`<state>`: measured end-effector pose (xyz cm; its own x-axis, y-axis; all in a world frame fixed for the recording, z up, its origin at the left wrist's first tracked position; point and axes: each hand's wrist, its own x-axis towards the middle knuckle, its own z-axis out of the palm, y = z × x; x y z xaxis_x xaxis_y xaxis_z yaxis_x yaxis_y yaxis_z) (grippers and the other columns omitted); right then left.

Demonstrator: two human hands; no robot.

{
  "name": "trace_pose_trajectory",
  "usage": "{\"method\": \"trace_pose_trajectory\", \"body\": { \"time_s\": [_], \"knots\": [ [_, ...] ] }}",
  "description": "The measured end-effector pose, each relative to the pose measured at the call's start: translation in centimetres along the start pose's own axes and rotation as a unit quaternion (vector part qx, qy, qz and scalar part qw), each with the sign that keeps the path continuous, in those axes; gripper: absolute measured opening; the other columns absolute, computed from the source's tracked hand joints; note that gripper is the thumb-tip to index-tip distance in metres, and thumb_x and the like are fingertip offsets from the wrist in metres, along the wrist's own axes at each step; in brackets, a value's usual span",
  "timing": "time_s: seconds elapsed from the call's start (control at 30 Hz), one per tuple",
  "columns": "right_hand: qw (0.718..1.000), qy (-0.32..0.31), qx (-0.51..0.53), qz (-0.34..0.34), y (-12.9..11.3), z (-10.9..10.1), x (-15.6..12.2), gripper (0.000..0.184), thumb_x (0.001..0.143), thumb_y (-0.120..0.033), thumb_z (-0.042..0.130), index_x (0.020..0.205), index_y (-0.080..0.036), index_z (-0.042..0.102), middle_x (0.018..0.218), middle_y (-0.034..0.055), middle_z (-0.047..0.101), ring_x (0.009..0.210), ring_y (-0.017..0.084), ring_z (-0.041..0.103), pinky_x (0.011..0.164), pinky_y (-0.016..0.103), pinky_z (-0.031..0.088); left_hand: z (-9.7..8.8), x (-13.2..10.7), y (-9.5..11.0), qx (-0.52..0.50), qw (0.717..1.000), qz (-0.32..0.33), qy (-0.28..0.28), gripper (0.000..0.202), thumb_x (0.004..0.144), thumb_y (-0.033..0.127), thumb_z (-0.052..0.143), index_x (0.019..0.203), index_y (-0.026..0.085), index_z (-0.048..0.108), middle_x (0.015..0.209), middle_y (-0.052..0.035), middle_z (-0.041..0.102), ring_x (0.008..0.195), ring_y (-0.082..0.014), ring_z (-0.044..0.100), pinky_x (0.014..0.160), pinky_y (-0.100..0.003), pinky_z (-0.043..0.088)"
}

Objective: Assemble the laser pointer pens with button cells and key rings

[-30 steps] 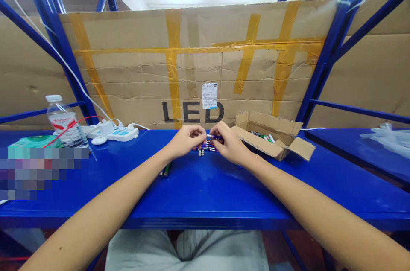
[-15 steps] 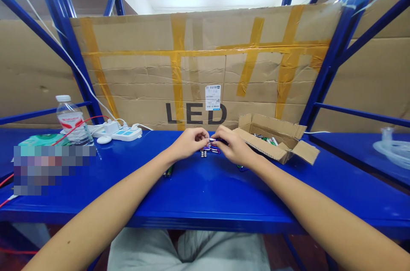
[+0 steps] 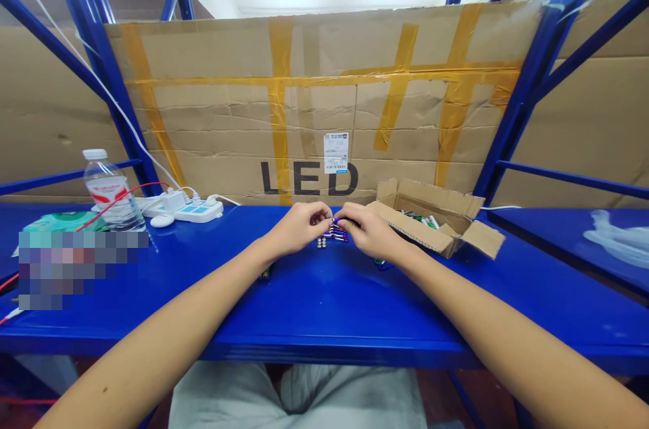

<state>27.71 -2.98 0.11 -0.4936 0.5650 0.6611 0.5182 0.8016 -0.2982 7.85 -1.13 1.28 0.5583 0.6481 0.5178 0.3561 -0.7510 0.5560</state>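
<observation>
Over the middle of the blue table (image 3: 324,307), my left hand (image 3: 303,226) and my right hand (image 3: 369,230) meet, fingers closed. My right fingertips pinch a small purple cylinder that looks like a battery (image 3: 338,220). My left fingertips are pressed together at its left end; whether they grip the battery or a tiny part there is too small to tell. Just below lie several purple and silver batteries (image 3: 339,234) side by side. A little cluster of silver round ends (image 3: 322,242) sits at their left. Dark cylinders (image 3: 266,272) are partly hidden by my left forearm.
An open cardboard box (image 3: 430,219) with loose batteries stands right of my hands. A green and blue item (image 3: 382,265) lies by my right wrist. Leftward are a power strip (image 3: 199,211), a water bottle (image 3: 114,192) and a red cable. A large cardboard sheet (image 3: 223,118) walls the back.
The purple battery between my fingertips has turned or shifted slightly, and the fingers have closed in a little. The whole view has moved slightly; the rest stays in place.
</observation>
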Motion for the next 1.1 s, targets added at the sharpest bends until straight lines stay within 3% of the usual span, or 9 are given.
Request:
{"method": "trace_pose_trajectory", "body": {
  "time_s": [0.1,0.43,0.6,0.73,0.83,1.1],
  "knots": [
    [0.999,0.023,0.019,0.015,-0.16,0.03,0.0,0.005,0.086,-0.017,0.056,0.09,-0.019,0.057,0.087,0.0046,0.061,0.08,0.018,0.056,0.073,0.033,0.045,-0.14,0.01,0.07,-0.013,1.0,-0.007,-0.002,0.011,0.083,0.025,0.056,0.083,0.016,0.061,0.068,0.0015,0.059,0.062,-0.0104,0.05,0.06,-0.023,0.04],
    [0.997,0.06,0.053,-0.02,-0.16,-0.42,0.08,0.008,0.085,-0.018,0.061,0.079,-0.02,0.056,0.079,0.0031,0.057,0.075,0.017,0.054,0.069,0.032,0.044,-0.15,-0.09,0.49,-0.02,1.0,-0.005,-0.003,0.011,0.083,0.026,0.056,0.082,0.016,0.061,0.067,0.0017,0.058,0.061,-0.0102,0.049,0.059,-0.023,0.039],
    [0.995,0.041,0.087,0.022,-0.36,-0.65,0.14,0.007,0.083,-0.022,0.064,0.078,-0.018,0.062,0.077,0.0026,0.059,0.073,0.017,0.057,0.067,0.031,0.046,-0.24,-0.19,0.84,0.001,1.0,0.011,-0.006,0.011,0.083,0.026,0.055,0.082,0.016,0.06,0.065,0.0026,0.056,0.06,-0.0097,0.047,0.058,-0.023,0.037],
    [0.982,0.003,0.168,0.087,-0.59,-0.69,0.04,0.01,0.083,-0.027,0.064,0.078,-0.019,0.062,0.077,0.0004,0.058,0.054,0.011,0.055,0.052,0.028,0.047,-0.25,-0.25,0.99,0.02,1.0,0.014,-0.01,0.011,0.084,0.025,0.054,0.081,0.016,0.06,0.066,0.0022,0.056,0.06,-0.0101,0.047,0.059,-0.023,0.037],
    [0.972,-0.016,0.209,0.108,-0.65,-0.66,-0.01,0.011,0.083,-0.028,0.063,0.079,-0.019,0.061,0.076,-0.0004,0.058,0.048,0.011,0.057,0.048,0.028,0.049,-0.23,-0.24,0.99,0.027,0.999,0.015,-0.013,0.011,0.084,0.025,0.054,0.081,0.016,0.06,0.065,0.0022,0.057,0.06,-0.0103,0.048,0.059,-0.023,0.037],
    [0.979,-0.031,0.169,0.111,-0.32,-0.75,0.17,0.01,0.086,-0.026,0.06,0.082,-0.018,0.064,0.069,-0.0002,0.061,0.052,0.013,0.058,0.054,0.029,0.05,-0.01,-0.07,0.42,0.008,1.0,0.003,-0.009,0.008,0.082,0.024,0.057,0.081,0.016,0.059,0.068,0.0018,0.059,0.063,-0.0104,0.05,0.06,-0.023,0.039]
  ]
}}
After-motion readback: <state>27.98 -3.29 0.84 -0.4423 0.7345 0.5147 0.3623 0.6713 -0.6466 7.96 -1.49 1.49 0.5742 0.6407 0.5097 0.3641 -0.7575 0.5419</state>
